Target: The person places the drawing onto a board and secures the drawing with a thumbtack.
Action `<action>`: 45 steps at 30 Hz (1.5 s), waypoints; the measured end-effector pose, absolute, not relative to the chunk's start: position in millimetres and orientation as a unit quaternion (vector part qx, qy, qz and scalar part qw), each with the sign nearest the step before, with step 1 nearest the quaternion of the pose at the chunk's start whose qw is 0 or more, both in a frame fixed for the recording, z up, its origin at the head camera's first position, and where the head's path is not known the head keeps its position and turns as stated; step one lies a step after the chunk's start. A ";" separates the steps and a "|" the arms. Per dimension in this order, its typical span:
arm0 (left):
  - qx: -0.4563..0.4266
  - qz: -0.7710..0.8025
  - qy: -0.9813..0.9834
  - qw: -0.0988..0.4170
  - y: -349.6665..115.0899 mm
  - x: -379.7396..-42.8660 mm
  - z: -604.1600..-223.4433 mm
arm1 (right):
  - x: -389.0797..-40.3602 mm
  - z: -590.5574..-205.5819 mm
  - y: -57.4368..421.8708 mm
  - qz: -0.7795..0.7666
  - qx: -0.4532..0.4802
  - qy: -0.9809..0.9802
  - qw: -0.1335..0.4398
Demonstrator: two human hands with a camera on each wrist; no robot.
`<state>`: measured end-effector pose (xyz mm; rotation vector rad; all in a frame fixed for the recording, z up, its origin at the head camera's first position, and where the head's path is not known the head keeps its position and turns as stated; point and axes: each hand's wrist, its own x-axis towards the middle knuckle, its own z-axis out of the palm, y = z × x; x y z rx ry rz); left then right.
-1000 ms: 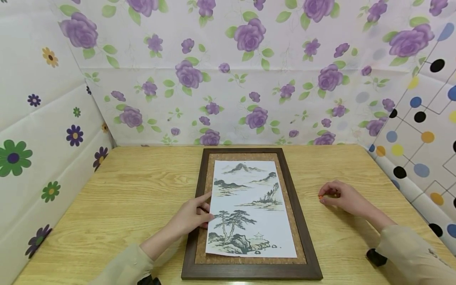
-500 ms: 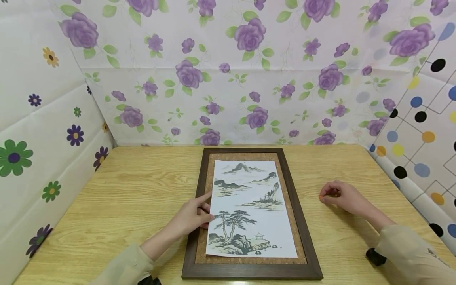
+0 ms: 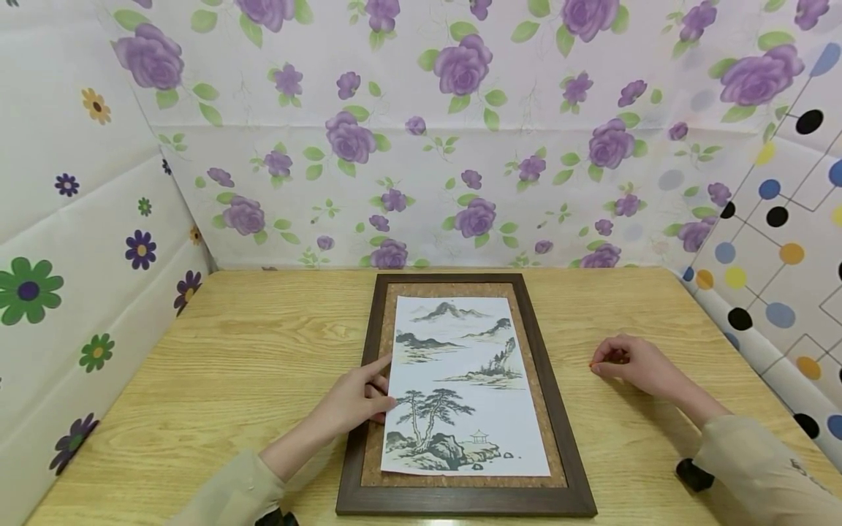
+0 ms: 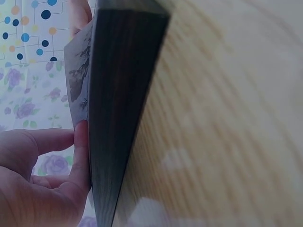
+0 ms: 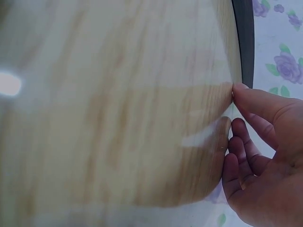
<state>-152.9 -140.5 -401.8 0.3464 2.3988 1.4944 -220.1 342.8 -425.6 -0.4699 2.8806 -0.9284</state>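
A white sheet of paper [image 3: 460,409] printed with an ink landscape lies on a cork board [image 3: 463,289] set in a dark wooden frame [image 3: 465,501]. My left hand [image 3: 351,398] is at the paper's left edge. Its index finger points along the sheet, and the thumb tip holds the margin against fingers that are partly hidden. In the left wrist view, thumb and finger meet beside the frame's side. On the table right of the frame, my right hand [image 3: 638,365] pinches a small orange item [image 3: 592,364], mostly covered by the fingertips.
The frame rests on a glossy wood-grain table [image 3: 263,343]. A flowered cloth [image 3: 408,183] rises behind it, with patterned sheets on the left and right sides. Dark straps show at both sleeve cuffs.
The right hand has shifted very slightly to the right, and less of the orange item shows. The left hand, paper and frame keep their places.
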 end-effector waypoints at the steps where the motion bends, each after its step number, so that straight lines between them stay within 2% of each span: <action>1: 0.121 0.518 0.834 0.147 -140.6 -153.1 -402.1 | -220.1 -425.2 342.4 -0.303 -0.154 0.940 0.040; 21: 0.119 0.511 0.840 0.141 -140.3 -154.7 -405.1 | -247.5 -407.4 317.6 -0.299 -0.205 0.931 0.044; 45: 0.121 0.492 0.851 0.138 -140.3 -155.6 -405.2 | -295.3 -374.8 237.7 -0.293 -0.272 0.914 0.067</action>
